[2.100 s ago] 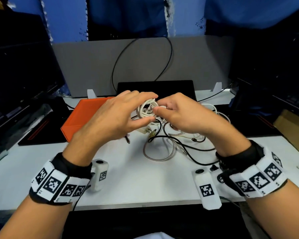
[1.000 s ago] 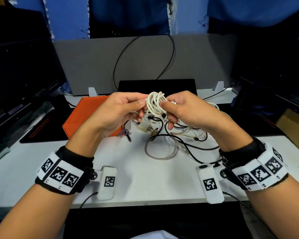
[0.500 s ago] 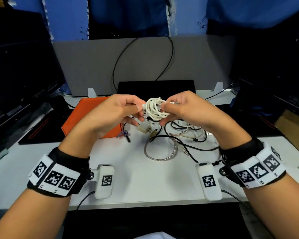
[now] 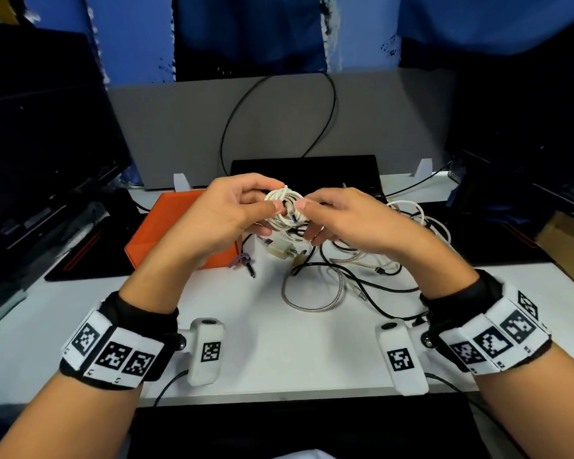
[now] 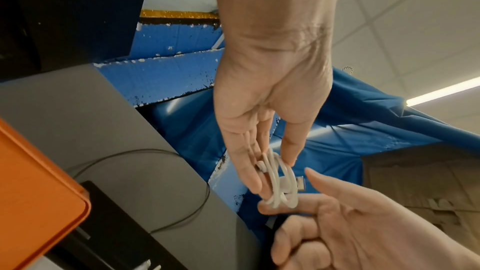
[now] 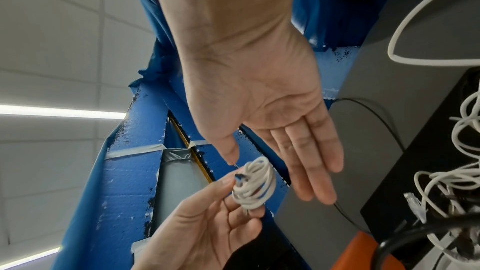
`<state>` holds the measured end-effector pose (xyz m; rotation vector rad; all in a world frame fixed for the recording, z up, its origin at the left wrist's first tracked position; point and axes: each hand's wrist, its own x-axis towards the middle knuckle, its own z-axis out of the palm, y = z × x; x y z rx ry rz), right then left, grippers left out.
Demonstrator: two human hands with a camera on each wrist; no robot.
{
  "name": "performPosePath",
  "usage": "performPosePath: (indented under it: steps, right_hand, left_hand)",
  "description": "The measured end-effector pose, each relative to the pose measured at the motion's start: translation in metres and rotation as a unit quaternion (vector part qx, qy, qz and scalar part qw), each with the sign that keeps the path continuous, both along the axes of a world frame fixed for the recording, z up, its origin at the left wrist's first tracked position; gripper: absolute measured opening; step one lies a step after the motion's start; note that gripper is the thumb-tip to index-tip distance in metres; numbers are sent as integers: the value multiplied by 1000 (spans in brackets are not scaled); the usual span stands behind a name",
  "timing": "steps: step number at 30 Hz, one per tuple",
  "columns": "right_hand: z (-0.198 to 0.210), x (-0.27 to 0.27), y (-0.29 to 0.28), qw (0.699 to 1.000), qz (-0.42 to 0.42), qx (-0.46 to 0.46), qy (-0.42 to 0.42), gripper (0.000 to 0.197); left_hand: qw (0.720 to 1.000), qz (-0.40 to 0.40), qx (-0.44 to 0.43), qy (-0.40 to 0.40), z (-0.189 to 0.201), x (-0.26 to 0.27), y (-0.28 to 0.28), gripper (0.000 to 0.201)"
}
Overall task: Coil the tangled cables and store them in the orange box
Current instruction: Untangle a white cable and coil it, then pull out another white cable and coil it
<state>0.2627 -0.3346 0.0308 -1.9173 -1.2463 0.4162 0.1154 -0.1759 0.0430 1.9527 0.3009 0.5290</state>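
Head view vs half a second back: my right hand (image 4: 352,223) has let go of the white coil (image 4: 284,210), its fingers now straight and loose just beside it, thumb tip near the right edge, touching or not I can't tell. Back then both hands pinched it. My left hand (image 4: 226,217) keeps it, thumb on the front and fingers behind, at about the same height over the table (image 4: 279,346). Right wrist view confirms: my right palm is spread and apart from the coil, while the left thumb and fingertips pinch it. Coil is a small tight bundle of thin, smooth, round white cord, several loops stacked, with a blue-tipped plug end tucked in the middle. Left wrist view shows a flat metal plug sticking out on the far side. Coil sits in the air between the hands, right of the orange box (image 4: 166,233) and above the rest of the tangle (image 4: 345,270). Box is a flat, matte rectangle with rounded corners, lid closed. Tangle on the table is unchanged: black rubbery leads, more white cord in loose loops, one silvery ribbed metal-sheathed cable (image 4: 315,303) in an open arc, and a cream two-pin plug (image 4: 280,251).
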Motion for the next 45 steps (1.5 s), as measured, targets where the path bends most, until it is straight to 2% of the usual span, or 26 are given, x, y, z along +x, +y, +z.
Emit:
performPosePath:
  steps: [5,10,13,17,20,24,27,30,35,38,40,43,45]
  right_hand:
    - [8,11,-13,1000,-22,-7,-14,41]
    - [7,19,-15,997,-27,-52,-54,39]
    - [2,21,-13,993,-17,-96,-70,37]
    - [-3,23,-10,989,-6,-133,-59,35]
    - [-5,25,-9,988,-5,-141,-60,34]
    - [-7,27,-10,986,-6,-149,-75,34]
    - [-6,26,-11,985,-4,-154,-82,35]
    - [-5,25,-12,984,-7,-157,-86,35]
    - [-7,25,-10,982,-5,-162,-97,34]
    - [-7,30,-12,974,-12,-185,-132,38]
    - [-8,34,-14,963,-14,-212,-163,41]
    - [-9,48,-7,937,7,-275,-215,54]
    - [-12,62,10,912,48,-338,-227,67]
  left_hand:
    - [997,73,15,0,16,-6,50,27]
    - [983,139,45,108,21,3,142,28]
    - [972,153,13,178,10,8,194,29]
    - [963,173,-62,196,-2,10,236,26]
    - [953,199,-25,228,-9,12,252,20]
    - [935,228,44,268,-12,16,260,24]
    - [932,242,93,253,-7,18,255,21]
    - [919,228,173,273,-5,21,248,24]
    - [886,222,225,340,-8,22,250,15]
    - [876,225,245,349,0,22,246,23]
    - [871,235,271,335,7,26,240,25]
    - [883,241,306,261,17,40,211,25]
    - [892,182,339,236,18,54,171,28]
